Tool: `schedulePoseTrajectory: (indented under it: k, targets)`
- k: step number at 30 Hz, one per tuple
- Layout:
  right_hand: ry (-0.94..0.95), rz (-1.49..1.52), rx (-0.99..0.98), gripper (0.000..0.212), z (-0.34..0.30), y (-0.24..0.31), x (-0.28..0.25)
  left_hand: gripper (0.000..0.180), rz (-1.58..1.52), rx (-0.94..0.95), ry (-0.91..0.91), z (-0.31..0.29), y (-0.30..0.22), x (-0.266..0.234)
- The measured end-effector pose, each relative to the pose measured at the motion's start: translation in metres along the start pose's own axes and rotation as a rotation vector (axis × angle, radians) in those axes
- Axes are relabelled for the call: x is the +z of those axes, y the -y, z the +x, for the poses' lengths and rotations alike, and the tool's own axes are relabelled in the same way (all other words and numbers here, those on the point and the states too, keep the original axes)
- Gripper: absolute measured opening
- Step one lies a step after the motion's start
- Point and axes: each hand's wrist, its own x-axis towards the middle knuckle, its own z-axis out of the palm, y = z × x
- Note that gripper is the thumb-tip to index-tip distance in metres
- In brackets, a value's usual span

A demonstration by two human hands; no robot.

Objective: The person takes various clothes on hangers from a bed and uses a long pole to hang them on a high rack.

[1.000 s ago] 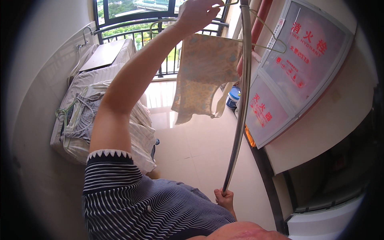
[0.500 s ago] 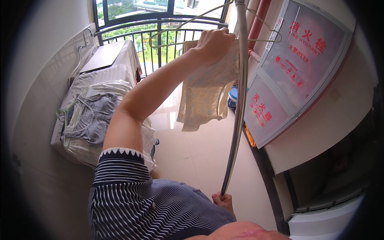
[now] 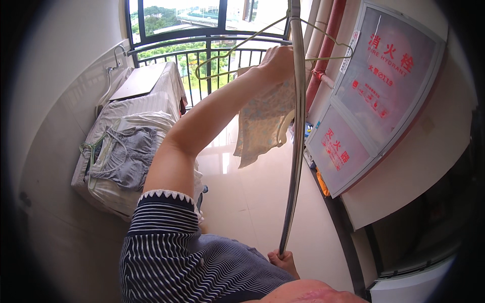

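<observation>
My left hand [image 3: 277, 64] is raised at the lower bar of a pale yellow-green wire hanger [image 3: 222, 74], its fingers closed at the top of a light patterned garment [image 3: 262, 123]. The fingertips are partly hidden behind a long metal clothes pole [image 3: 294, 146], and the garment hangs below the hand. The hanger sits at the upper end of the pole. Low in the view, my right hand [image 3: 284, 263] is wrapped round the pole's lower end.
A cloth-covered stand [image 3: 169, 88] at the left bears a flat white board [image 3: 135, 82] and a grey garment [image 3: 134, 156] with a hanger. Beyond are a black railing [image 3: 201, 55] and windows. Red pipes [image 3: 323, 50] and a fire hydrant cabinet [image 3: 389, 65] line the right wall.
The view has shifted a little, so the room appears lower and further right. My left hand stays at the hanger bar and garment, and my right hand keeps its hold on the pole.
</observation>
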Motion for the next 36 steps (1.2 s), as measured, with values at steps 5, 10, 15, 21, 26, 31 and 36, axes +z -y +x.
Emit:
schedulePoseTrajectory:
  k: [5,10,15,21,26,31,36]
  targets:
    - [0.047,0.012,-0.029,0.027,0.000,0.006,0.006,0.017,-0.077,0.056,-0.079,0.005,-0.002,0.009]
    - [0.086,0.021,0.002,0.030,0.007,0.003,0.000,0.015,-0.002,0.113,-0.085,0.020,-0.001,0.029]
    - [0.052,-0.001,-0.010,0.033,0.011,0.001,0.002,0.013,-0.122,0.059,-0.110,0.025,-0.020,0.031]
    - [-0.002,0.172,-0.019,0.030,0.014,-0.009,-0.008,0.012,-0.214,0.226,-0.269,0.033,-0.048,0.050]
    - [-0.004,0.328,-0.126,0.025,0.015,0.003,-0.026,0.015,-0.399,0.282,-0.251,-0.004,-0.094,0.042]
    - [-0.030,0.370,-0.200,0.020,0.017,0.033,-0.052,0.029,-1.587,-0.016,0.551,-0.097,-0.164,0.037]
    - [-0.007,0.314,-0.349,0.013,0.023,0.061,-0.069,0.043,-1.873,0.068,0.496,-0.088,-0.193,0.050]
